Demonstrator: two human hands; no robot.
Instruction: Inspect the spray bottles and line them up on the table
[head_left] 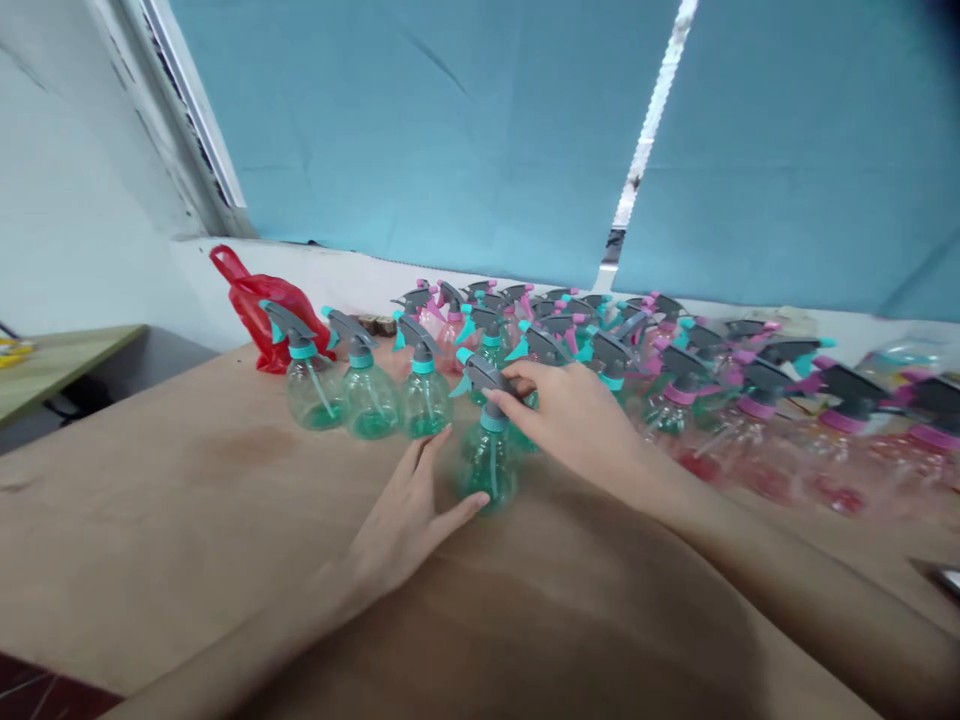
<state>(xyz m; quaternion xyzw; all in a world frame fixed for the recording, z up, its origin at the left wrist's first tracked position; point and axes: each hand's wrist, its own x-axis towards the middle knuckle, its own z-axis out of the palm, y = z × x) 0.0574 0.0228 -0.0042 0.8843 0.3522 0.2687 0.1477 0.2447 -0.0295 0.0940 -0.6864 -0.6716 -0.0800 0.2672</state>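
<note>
A small green spray bottle (487, 462) with a grey trigger head stands upright on the brown table (187, 520). My right hand (574, 415) is closed around its trigger head and neck from the right. My left hand (409, 520) lies open with fingers stretched, its thumb and fingertips against the bottle's base on the left side. Three more green bottles (367, 395) stand in a row just behind and to the left.
Several green and pink spray bottles (675, 385) crowd the back and right of the table. A red plastic bag (259, 300) sits at the back left. Blue curtains (450, 130) hang behind. A green side table (60, 360) is at far left.
</note>
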